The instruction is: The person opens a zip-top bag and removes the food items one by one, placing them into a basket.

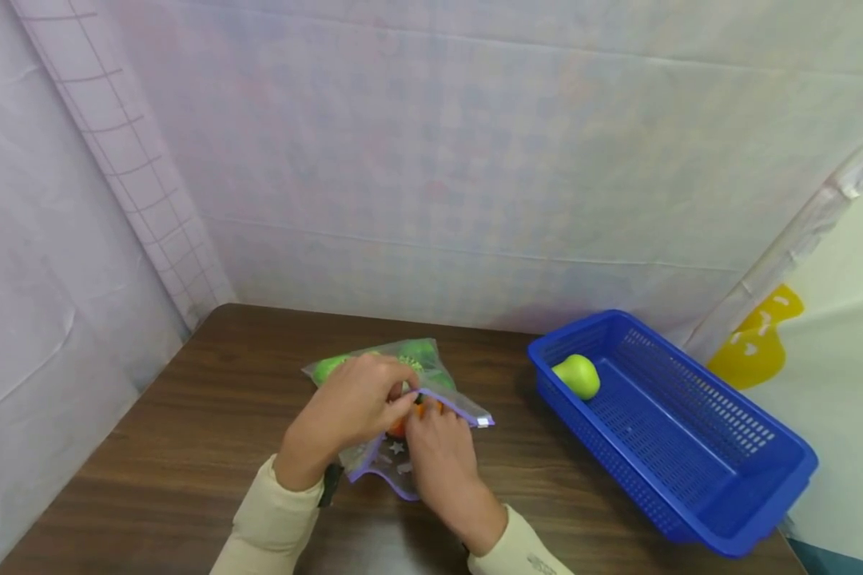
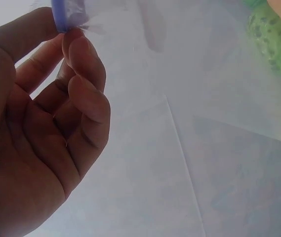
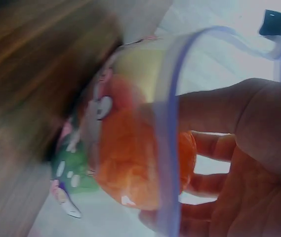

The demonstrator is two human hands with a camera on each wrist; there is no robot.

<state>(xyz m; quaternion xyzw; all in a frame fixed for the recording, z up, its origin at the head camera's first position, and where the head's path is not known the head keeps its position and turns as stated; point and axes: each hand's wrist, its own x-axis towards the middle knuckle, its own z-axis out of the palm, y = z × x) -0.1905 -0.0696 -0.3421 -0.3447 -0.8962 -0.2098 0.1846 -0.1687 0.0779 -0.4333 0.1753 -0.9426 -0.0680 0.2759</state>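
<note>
A clear zip bag (image 1: 403, 461) with a purple zip edge and printed shapes lies on the table, its mouth spread toward me. At the purple edge, my left hand (image 1: 363, 399) pinches the plastic between thumb and fingertips, as the left wrist view also shows. My right hand (image 1: 442, 451) reaches in at the mouth and grips a round orange-coloured fruit (image 3: 130, 153), thumb on one side and fingers on the other. Deeper in the bag, a bumpy green item (image 2: 273, 44) and other green, reddish and pale yellow pieces show through the plastic, partly hidden by print and hands.
To the right stands a blue plastic basket (image 1: 654, 447) with slotted walls, holding a yellow-green pear (image 1: 578, 377) at its near left end. The dark wooden table (image 1: 187, 447) ends at pale hanging sheets (image 1: 439, 200) behind and to the left.
</note>
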